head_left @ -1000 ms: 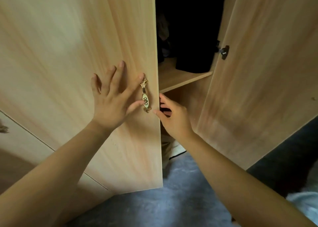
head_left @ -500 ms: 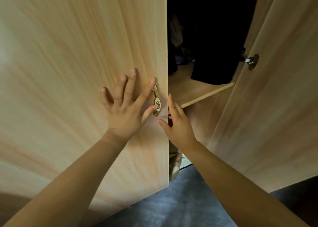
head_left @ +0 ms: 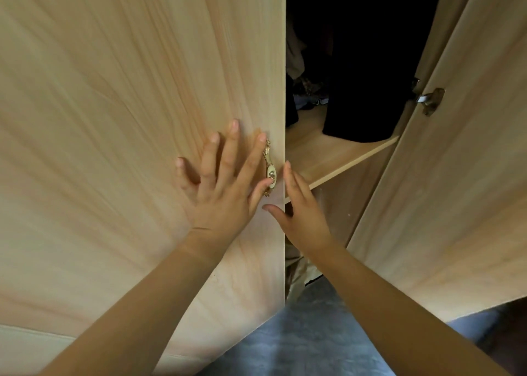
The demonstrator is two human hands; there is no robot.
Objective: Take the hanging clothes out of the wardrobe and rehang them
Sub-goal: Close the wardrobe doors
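1. Where the wardrobe stands ajar, the hanging clothes [head_left: 368, 70] show as a dark mass in the unlit interior, their lower ends reaching down to the wooden shelf [head_left: 328, 158]; single garments cannot be told apart in the shadow.
2. At the gap's left side a paler garment [head_left: 293, 53] hangs partly behind the left door's edge, with some crumpled patterned fabric [head_left: 309, 90] low behind it.
3. On the left door [head_left: 128, 118] sits a gold handle [head_left: 269, 168] with a cream oval plate, close to the door's free edge.
4. Spread flat on that door is the left hand [head_left: 221, 193], fingers [head_left: 232, 147] splayed and gripping nothing, thumb tip touching the handle.
5. Just right of the door's edge is the right hand [head_left: 303, 213], fingers straight and together, thumb out toward the edge, holding nothing.
6. Swung wide is the right door [head_left: 462, 190], a metal hinge [head_left: 430, 100] on its inner face.
7. Below lies a grey floor [head_left: 308, 333].
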